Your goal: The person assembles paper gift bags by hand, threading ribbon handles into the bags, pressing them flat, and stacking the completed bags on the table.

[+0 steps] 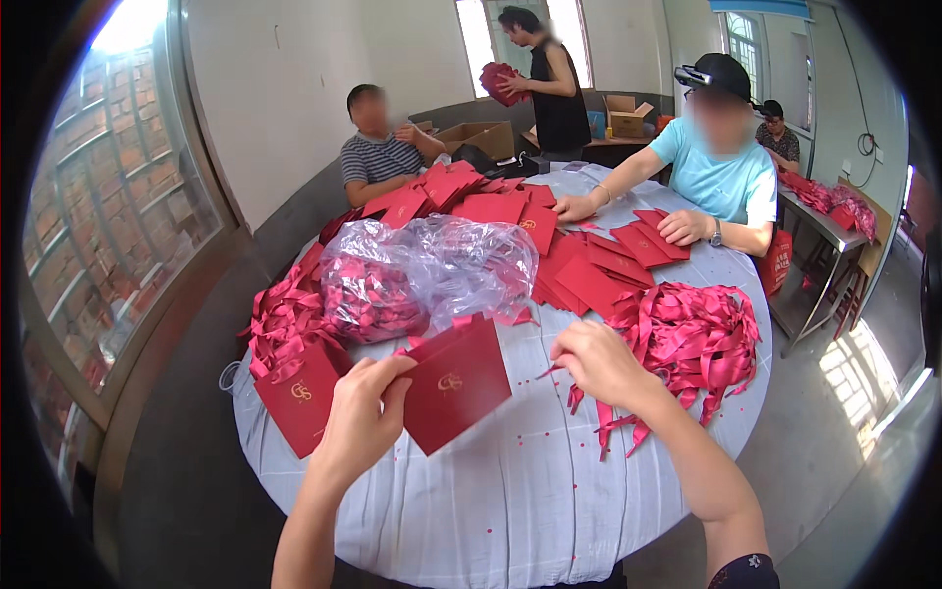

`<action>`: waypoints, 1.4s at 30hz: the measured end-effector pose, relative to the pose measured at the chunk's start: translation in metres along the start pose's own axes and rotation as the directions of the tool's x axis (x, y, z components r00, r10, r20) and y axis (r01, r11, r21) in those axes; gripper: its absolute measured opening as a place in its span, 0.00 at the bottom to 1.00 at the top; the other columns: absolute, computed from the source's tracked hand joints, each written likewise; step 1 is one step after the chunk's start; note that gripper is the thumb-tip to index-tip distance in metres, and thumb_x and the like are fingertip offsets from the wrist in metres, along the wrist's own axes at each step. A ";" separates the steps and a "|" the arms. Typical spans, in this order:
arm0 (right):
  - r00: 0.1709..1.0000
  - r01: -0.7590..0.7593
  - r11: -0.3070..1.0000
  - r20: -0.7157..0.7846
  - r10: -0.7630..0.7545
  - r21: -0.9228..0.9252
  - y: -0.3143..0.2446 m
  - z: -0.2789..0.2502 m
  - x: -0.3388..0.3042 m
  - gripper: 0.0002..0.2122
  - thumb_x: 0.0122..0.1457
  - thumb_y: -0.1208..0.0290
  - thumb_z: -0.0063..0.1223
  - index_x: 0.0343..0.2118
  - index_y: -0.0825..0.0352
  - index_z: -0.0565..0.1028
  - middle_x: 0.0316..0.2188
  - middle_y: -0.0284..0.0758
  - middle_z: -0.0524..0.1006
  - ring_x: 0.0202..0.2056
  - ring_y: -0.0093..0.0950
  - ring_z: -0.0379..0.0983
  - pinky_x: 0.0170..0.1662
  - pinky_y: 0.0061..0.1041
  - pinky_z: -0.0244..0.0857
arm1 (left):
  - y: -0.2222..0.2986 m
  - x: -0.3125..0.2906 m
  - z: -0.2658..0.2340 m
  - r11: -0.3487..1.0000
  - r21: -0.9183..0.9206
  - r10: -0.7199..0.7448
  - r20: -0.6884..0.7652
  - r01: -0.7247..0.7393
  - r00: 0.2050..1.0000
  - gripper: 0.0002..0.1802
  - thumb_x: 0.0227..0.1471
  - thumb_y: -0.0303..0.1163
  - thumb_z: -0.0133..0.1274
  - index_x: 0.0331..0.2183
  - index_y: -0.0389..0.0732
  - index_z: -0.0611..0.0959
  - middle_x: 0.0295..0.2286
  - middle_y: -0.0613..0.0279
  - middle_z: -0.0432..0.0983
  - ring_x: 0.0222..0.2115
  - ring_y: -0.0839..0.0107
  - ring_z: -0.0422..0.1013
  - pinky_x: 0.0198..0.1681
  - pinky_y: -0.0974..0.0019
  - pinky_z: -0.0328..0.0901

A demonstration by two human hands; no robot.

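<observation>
My left hand (368,417) is closed on the upper left corner of a flat red paper bag (456,388) with a gold emblem, held tilted above the table. A second red bag (299,398) leans just left of that hand, against a heap of ribbons (285,319). My right hand (599,363) pinches the end of a dark pink ribbon (550,371), beside a large pile of satin ribbons (692,339). Beyond my hands lies a clear plastic bag (471,260) with more ribbons under its film.
Red bags (594,280) lie spread over the far half of the round cloth-covered table (471,515). A person in light blue (721,182) handles some at the right. One sits at the far left; another stands behind, holding a red bundle (502,83). Cardboard boxes (481,139) stand behind.
</observation>
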State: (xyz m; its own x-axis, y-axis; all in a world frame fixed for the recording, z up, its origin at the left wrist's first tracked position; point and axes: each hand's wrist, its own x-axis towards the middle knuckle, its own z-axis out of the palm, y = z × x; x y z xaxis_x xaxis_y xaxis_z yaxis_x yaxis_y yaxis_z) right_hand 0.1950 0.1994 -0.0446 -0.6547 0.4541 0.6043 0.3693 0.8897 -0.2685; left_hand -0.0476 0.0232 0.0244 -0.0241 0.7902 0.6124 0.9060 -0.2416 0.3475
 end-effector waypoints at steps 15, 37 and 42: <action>0.749 -0.059 0.995 0.663 -0.005 0.075 -0.057 0.016 -0.015 0.07 0.52 0.71 0.53 0.31 0.68 0.71 0.32 0.39 0.72 0.37 0.40 0.71 0.38 0.37 0.65 | -0.008 -0.017 -0.002 0.989 -0.146 -0.012 0.177 0.038 0.984 0.16 0.47 0.16 0.46 0.41 0.36 0.72 0.32 0.53 0.73 0.33 0.58 0.66 0.37 0.59 0.64; 0.916 -0.400 0.541 0.300 0.267 0.740 -0.095 -0.004 0.000 0.05 0.59 0.80 0.46 0.37 0.72 0.69 0.30 0.35 0.76 0.28 0.18 0.73 0.30 0.16 0.67 | -0.036 -0.004 0.039 0.614 -0.713 -0.064 0.384 0.339 0.921 0.20 0.48 0.13 0.47 0.46 0.31 0.75 0.44 0.59 0.71 0.43 0.74 0.69 0.47 0.69 0.65; 0.933 -0.354 0.640 0.209 0.292 0.682 -0.099 -0.002 0.002 0.05 0.55 0.79 0.54 0.34 0.71 0.74 0.31 0.34 0.78 0.29 0.18 0.74 0.30 0.15 0.67 | -0.031 -0.007 0.042 0.539 -0.779 -0.067 0.337 0.318 0.939 0.21 0.47 0.11 0.45 0.45 0.33 0.75 0.43 0.61 0.72 0.44 0.75 0.68 0.48 0.70 0.64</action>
State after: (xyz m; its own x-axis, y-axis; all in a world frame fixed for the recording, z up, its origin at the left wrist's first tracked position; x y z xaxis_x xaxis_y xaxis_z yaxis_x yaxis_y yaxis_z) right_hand 0.1582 0.1126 -0.0156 -0.6409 0.6938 0.3284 0.0183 0.4415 -0.8971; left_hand -0.0577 0.0490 -0.0206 0.0587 0.9481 0.3124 0.1517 -0.3177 0.9360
